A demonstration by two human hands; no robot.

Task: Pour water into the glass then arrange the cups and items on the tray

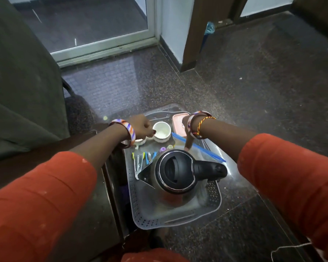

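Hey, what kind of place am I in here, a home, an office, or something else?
Probably a home or lodging room, not a proper kitchen. A kettle and a white cup sit on a plastic tray on a polished stone floor, beside a sliding glass door.

Left hand curled, right hand pointing down, both arms outstretched.

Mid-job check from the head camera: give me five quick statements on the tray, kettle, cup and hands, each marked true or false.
1. The steel kettle with black lid stands on the clear perforated plastic tray. True.
2. The kettle lid is open. False: it is shut.
3. The left hand is at the small white ceramic cup. True.
4. The pink lidded box sits nearest the camera. False: it lies at the tray's far end.
5. The right hand holds the kettle handle. False: it reaches down beside the blue-edged plastic bag.
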